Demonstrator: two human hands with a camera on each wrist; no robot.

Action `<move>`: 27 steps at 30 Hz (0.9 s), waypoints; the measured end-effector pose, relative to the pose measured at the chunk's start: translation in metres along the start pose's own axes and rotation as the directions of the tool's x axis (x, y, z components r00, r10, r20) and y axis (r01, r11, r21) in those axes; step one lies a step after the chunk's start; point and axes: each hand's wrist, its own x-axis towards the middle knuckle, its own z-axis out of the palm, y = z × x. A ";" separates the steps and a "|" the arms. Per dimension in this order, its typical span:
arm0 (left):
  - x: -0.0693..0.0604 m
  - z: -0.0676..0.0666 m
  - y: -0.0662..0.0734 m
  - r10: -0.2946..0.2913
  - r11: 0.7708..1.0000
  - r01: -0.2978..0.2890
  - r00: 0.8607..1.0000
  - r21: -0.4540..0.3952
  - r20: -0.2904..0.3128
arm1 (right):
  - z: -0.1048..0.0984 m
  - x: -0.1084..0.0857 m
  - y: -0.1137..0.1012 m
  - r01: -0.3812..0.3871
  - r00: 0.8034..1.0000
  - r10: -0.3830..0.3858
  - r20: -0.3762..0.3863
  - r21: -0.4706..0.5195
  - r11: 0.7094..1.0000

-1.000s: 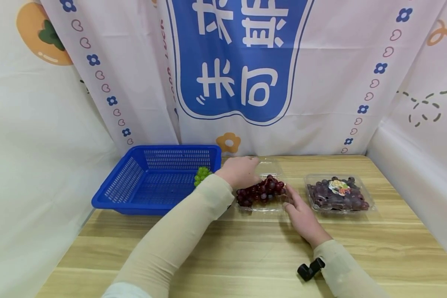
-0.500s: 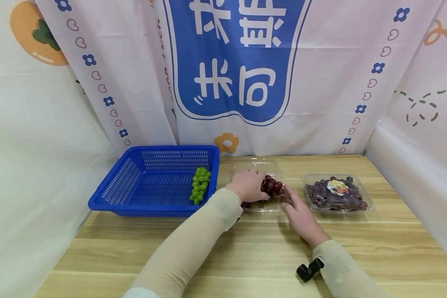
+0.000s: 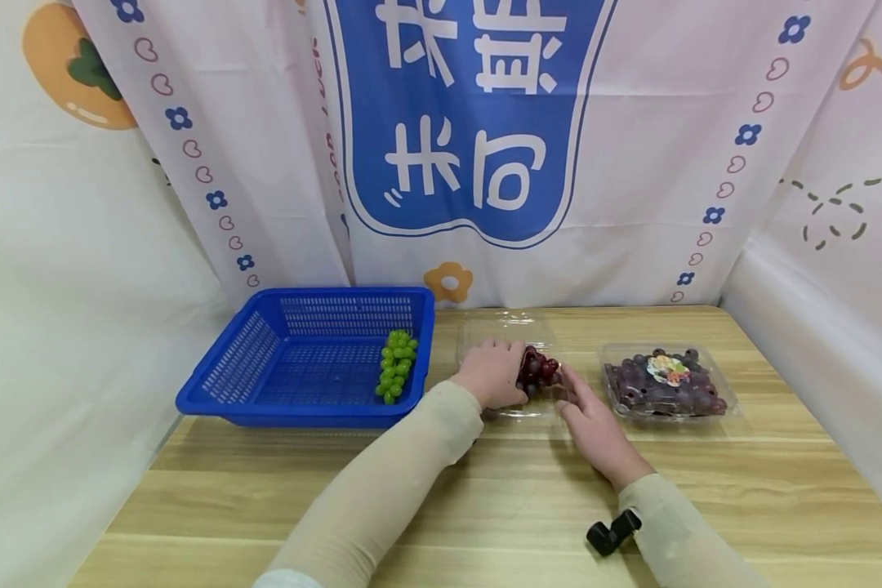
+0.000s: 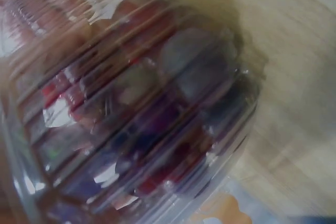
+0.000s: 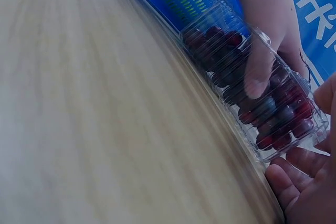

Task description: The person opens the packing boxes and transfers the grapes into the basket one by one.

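Dark red grapes (image 3: pixel 535 369) lie in an unlidded clear plastic box (image 3: pixel 520 415) in the head view. My left hand (image 3: pixel 491 376) reaches in from the left and grips the bunch, covering its left part; the right wrist view has the thumb of this hand (image 5: pixel 268 40) lying over the grapes (image 5: pixel 283 116). My right hand (image 3: pixel 599 429) rests its fingers against the right end of the box, seen in the right wrist view as fingers (image 5: pixel 287 179) beside the box's end. Blurred grapes (image 4: pixel 194 66) behind ribbed plastic fill the left wrist view.
A blue basket (image 3: pixel 305 412) stands on the left of the wooden table (image 3: pixel 485 506), with green grapes (image 3: pixel 395 367) along its right side. To the right is a closed clear box of dark grapes (image 3: pixel 669 384) with a round sticker. A printed curtain (image 3: pixel 632 163) hangs behind the table.
My left hand has come down and nearer onto the left part of the red grapes, and its arm has uncovered the green ones. My right hand has stayed at the box.
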 end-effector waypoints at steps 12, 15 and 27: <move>0.005 0.012 -0.001 0.040 0.997 -0.039 0.999 0.067 -0.018 | -0.001 0.001 0.000 -0.001 1.000 0.001 0.004 0.002 1.000; 0.005 0.013 -0.002 0.046 0.998 -0.045 0.999 0.037 -0.012 | -0.002 0.000 0.000 -0.006 1.000 0.006 0.004 -0.003 1.000; 0.005 0.021 -0.001 0.020 1.000 -0.020 1.000 -0.012 -0.015 | -0.001 -0.001 0.001 -0.012 1.000 0.011 -0.004 -0.026 1.000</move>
